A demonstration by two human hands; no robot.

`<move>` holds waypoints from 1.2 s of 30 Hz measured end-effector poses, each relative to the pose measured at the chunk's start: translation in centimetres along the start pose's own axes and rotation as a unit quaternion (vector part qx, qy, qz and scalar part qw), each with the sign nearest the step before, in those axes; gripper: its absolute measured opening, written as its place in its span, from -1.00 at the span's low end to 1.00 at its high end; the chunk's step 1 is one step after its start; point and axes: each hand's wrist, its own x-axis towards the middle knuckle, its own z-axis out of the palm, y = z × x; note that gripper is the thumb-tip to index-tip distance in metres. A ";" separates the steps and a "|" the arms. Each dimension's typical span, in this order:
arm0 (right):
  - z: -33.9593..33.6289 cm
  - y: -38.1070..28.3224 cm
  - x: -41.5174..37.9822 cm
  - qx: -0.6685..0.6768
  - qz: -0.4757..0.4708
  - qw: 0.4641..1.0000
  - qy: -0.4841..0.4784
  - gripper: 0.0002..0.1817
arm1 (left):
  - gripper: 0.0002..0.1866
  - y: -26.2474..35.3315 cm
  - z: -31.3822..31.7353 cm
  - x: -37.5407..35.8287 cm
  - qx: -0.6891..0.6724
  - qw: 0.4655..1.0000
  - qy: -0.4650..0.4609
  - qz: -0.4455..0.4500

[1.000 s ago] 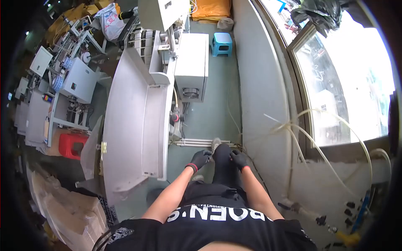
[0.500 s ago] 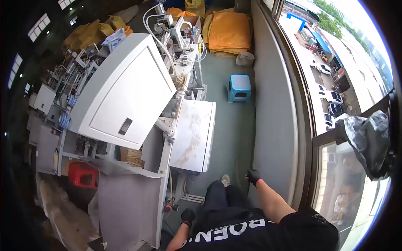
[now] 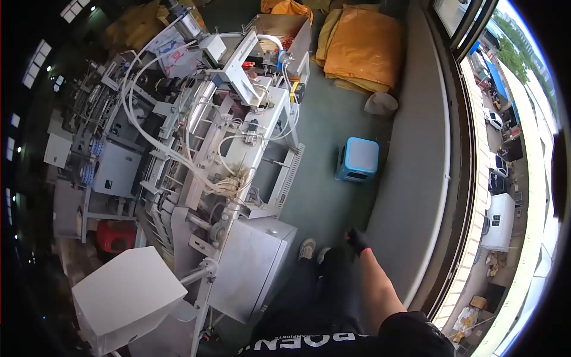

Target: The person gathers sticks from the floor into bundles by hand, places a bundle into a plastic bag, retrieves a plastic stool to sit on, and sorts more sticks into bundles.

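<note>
Presently, the black-gloved right hand (image 3: 358, 241) is hanging curled near the right edge of the green floor (image 3: 321, 178); how tightly, I cannot tell.

One view: head cam, wide fisheye, dark vignette at both sides. Sits at the wearer's head, looks forward and steeply down. Black shirt (image 3: 315, 345) is closest, cut by the bottom edge; right hand (image 3: 357, 240) near, below centre. Machine (image 3: 238, 137) fills left-centre from above, orange stack (image 3: 363, 50) is far ahead at top, window frame (image 3: 467, 160) runs down the right.
</note>
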 end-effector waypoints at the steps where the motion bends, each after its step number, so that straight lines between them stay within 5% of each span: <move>1: -1.0 -0.7 2.3 -0.033 -0.043 0.998 0.009 -0.84 | -0.72 1.7 -0.6 1.6 -0.003 1.000 -0.001 -0.005; 3: -3.0 -1.2 7.3 -0.060 -0.078 0.995 0.015 -0.85 | -0.71 4.6 -1.9 5.2 -0.004 1.000 -0.006 -0.016; 6: -5.3 -5.4 13.7 0.002 0.087 0.994 0.068 -0.85 | -0.70 9.0 -2.3 11.5 -0.012 0.999 -0.009 -0.039; 7: -6.0 -7.6 15.9 -0.282 -0.040 0.956 0.073 -0.85 | -0.69 10.5 -1.9 14.0 -0.017 0.999 -0.006 -0.049; 8: -6.5 -7.8 18.4 -0.533 -0.166 0.827 0.066 -0.85 | -0.69 11.6 -1.9 15.8 -0.019 0.998 -0.005 -0.064; 11: -10.6 -3.4 29.1 -0.575 -0.118 0.809 0.022 -0.86 | -0.67 14.1 -2.1 20.7 -0.019 0.994 0.000 -0.106; 13: -10.8 -6.1 32.3 -0.642 0.010 0.766 -0.020 -0.75 | -0.66 15.4 -2.3 22.0 -0.019 0.990 -0.011 -0.136; 14: -9.3 -9.1 33.3 -0.638 0.021 0.769 -0.036 -0.75 | -0.65 15.9 -2.5 22.3 -0.019 0.988 -0.018 -0.152; 16: -6.3 -14.8 35.5 -0.269 0.069 0.951 0.139 -0.59 | -0.64 16.9 -3.3 22.5 -0.019 0.983 -0.030 -0.179; 17: -5.3 -16.6 36.4 -0.062 0.092 0.968 0.227 -0.50 | -0.63 17.3 -3.7 22.6 -0.020 0.981 -0.034 -0.189; 18: -5.0 -17.4 36.7 0.145 0.109 0.934 0.307 -0.40 | -0.63 17.7 -4.0 22.8 -0.022 0.979 -0.035 -0.199; 20: -8.8 -11.2 41.7 0.560 0.017 0.804 0.197 -0.38 | -0.62 18.4 -4.7 23.7 -0.028 0.978 -0.029 -0.206; 25: -11.0 -11.5 44.5 0.458 -0.048 0.864 0.203 -0.37 | -0.59 22.1 -7.8 24.1 -0.064 0.977 -0.004 -0.202; 28: -7.1 -25.4 40.7 0.412 -0.001 0.880 0.237 -0.42 | -0.57 26.3 -8.9 25.3 -0.116 0.978 0.034 -0.171; 29: -7.7 -26.7 40.1 0.389 -0.017 0.905 0.173 -0.43 | -0.57 28.2 -9.3 25.6 -0.135 0.977 0.046 -0.160; 30: -6.0 -31.6 37.7 0.319 -0.022 0.933 0.166 -0.42 | -0.72 30.0 -12.5 30.1 -0.031 0.989 0.128 0.070; 31: -5.2 -34.9 36.4 0.252 -0.078 0.955 0.136 -0.41 | -0.75 32.9 -13.9 34.2 -0.262 0.929 0.105 -0.240; 32: -4.6 -38.3 34.8 0.175 -0.110 0.969 0.136 -0.40 | -0.72 36.0 -16.1 37.4 -0.337 0.906 0.140 -0.216; 35: -2.7 -47.3 32.8 0.038 -0.151 0.981 0.118 -0.42 | -0.65 47.1 -25.5 46.4 -0.154 0.961 0.217 0.074; 36: -2.2 -49.5 33.1 0.021 -0.152 0.982 0.108 -0.42 | -0.65 50.0 -27.5 48.5 -0.362 0.916 0.167 0.029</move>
